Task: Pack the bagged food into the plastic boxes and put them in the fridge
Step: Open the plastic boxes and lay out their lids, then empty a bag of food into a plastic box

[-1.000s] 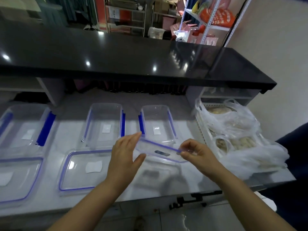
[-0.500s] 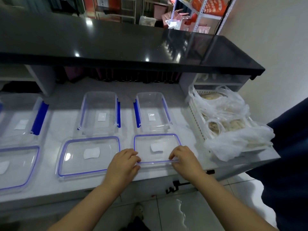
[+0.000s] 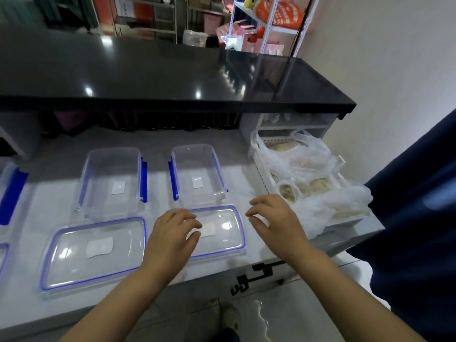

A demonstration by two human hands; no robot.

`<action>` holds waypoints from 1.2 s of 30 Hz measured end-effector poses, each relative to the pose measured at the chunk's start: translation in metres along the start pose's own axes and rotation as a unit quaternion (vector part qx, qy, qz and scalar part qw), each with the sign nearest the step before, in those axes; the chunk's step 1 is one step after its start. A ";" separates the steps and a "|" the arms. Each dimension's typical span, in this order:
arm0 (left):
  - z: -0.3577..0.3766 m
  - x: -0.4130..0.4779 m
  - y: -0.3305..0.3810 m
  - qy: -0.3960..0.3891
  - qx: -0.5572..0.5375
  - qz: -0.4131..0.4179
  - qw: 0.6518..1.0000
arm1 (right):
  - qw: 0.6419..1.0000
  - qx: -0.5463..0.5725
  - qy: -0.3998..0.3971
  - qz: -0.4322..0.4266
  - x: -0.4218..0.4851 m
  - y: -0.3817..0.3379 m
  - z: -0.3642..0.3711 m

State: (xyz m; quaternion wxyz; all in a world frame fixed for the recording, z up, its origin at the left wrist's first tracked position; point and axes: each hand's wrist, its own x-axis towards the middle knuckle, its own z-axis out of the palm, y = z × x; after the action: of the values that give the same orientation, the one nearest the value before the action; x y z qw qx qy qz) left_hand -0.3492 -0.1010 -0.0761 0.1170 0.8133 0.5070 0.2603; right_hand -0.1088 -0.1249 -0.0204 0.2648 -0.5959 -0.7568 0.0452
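Two clear plastic boxes with blue clips stand open on the white counter: one in the middle and one to its right. A blue-rimmed lid lies flat in front of each: the middle lid and the right lid. My left hand hovers over the right lid's left end, fingers apart, holding nothing. My right hand is just off that lid's right edge, fingers loosely curled and empty. Bagged food in white plastic bags fills a white tray at the right.
Another box with a blue clip and part of its lid show at the far left edge. A black shelf overhangs the back of the counter. Someone in dark blue clothing stands at the right. A wet patch marks the floor below.
The right lid, held in the air a second ago, now lies flat on the counter in front of its box. Both hands have let go and lifted off it.
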 end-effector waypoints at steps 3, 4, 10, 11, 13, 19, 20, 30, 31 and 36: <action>0.003 0.028 0.018 0.001 0.000 0.013 1.000 | 0.997 0.003 0.063 0.035 0.019 0.033 -0.031; 0.006 0.039 0.025 0.003 -0.003 0.017 1.000 | 0.995 0.003 0.079 0.053 0.024 0.045 -0.040; 0.033 0.121 0.076 -0.005 -0.030 0.057 0.998 | 0.980 -0.008 0.127 0.155 0.057 0.134 -0.083; 0.040 0.136 0.087 -0.008 -0.027 0.071 0.997 | 0.976 -0.015 0.132 0.172 0.061 0.149 -0.089; 0.053 0.169 0.111 -0.011 -0.022 0.094 0.995 | 0.966 -0.036 0.126 0.221 0.068 0.179 -0.100; 0.092 0.247 0.152 -0.086 0.022 0.076 0.993 | 0.934 0.015 0.015 0.357 0.088 0.239 -0.107; 0.097 0.254 0.154 -0.104 0.036 0.067 0.992 | 0.930 0.048 0.004 0.365 0.091 0.246 -0.106; 0.109 0.280 0.157 -0.152 0.157 0.068 0.974 | 0.910 0.177 0.031 0.373 0.126 0.283 -0.103; 0.105 0.280 0.156 -0.134 0.151 0.082 0.976 | 0.915 0.178 0.049 0.359 0.128 0.283 -0.104; 0.074 0.294 0.149 0.003 0.149 0.139 0.979 | 0.919 0.230 0.155 0.282 0.151 0.276 -0.126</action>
State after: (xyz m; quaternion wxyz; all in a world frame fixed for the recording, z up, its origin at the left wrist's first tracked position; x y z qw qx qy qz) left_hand -0.0919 0.0968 0.0192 -0.0440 0.8834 0.4227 0.1978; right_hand 0.1679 0.0622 0.0336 0.4846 -0.7066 -0.4760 0.1981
